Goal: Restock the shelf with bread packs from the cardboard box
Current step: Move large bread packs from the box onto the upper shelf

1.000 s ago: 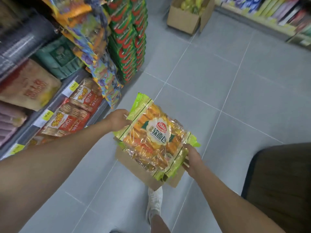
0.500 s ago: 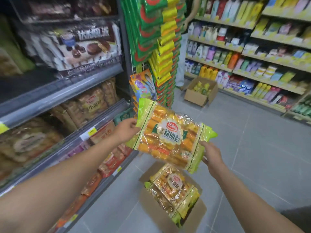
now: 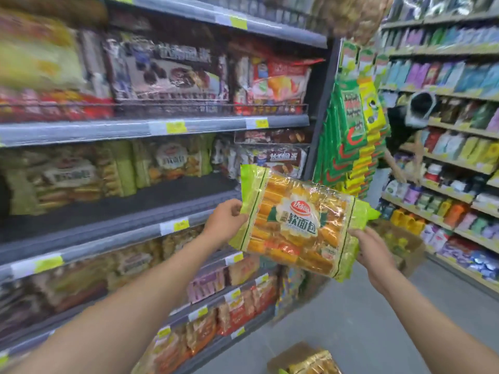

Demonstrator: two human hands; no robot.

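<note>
At the far left, the shelf point(image 3: 113, 209) stood in tiers, and on the tier level with your hands a few matching bread packs point(image 3: 172, 163) leaned against the back, with a stretch of bare dark board in front of them and to their right. The packets further left were too smeared by motion to name with any confidence; they looked like more of the same kind, possibly.

Your left hand point(image 3: 225, 221) was raised just in front of that tier's front lip, its fingers closed on the left green edge of the bread pack point(image 3: 298, 221). You held the pack up in the air between both hands, tilted so that its left end sat higher than its right, label facing you (a clear wrapper, green at both ends, orange-brown rolls inside). It touched no shelf board; it hung just right of the bare stretch.

Your right hand point(image 3: 374, 251) gripped the lower right green edge, fingers curled under and behind the wrapper, thumb on the front.

Low in the frame, on the grey floor between your forearms, the cardboard box point(image 3: 290, 356) showed only its top corner, with another pack point(image 3: 314, 364) lying in it.

To the far right, a second run of shelving point(image 3: 459, 163) carried bottles and pouches.
</note>
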